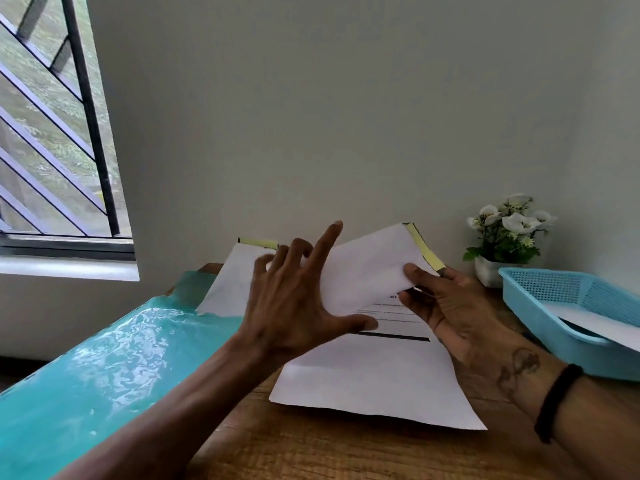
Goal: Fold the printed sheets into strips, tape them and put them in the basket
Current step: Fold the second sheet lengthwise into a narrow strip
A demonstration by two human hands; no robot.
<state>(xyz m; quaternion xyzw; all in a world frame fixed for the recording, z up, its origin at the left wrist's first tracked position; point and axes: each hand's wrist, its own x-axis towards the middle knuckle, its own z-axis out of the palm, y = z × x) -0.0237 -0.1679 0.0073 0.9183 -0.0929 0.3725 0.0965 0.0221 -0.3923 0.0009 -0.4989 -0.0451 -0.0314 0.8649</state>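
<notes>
A white printed sheet [374, 379] lies on the wooden table, its far half lifted and bent back toward me. My right hand [446, 306] pinches the lifted part near its yellow-edged end [425, 251], thumb on top. My left hand [294, 299] lies against the raised paper with fingers spread and thumb on the sheet near a black printed bar [394, 337]. The blue basket [568, 306] stands at the right with a white folded paper [602, 329] inside. No tape is in view.
A teal plastic sheet [104, 368] covers the table's left side. More white paper [235, 282] with a yellow edge leans at the back by the wall. A small white pot of white flowers [509, 237] stands at the back right. A barred window is at the left.
</notes>
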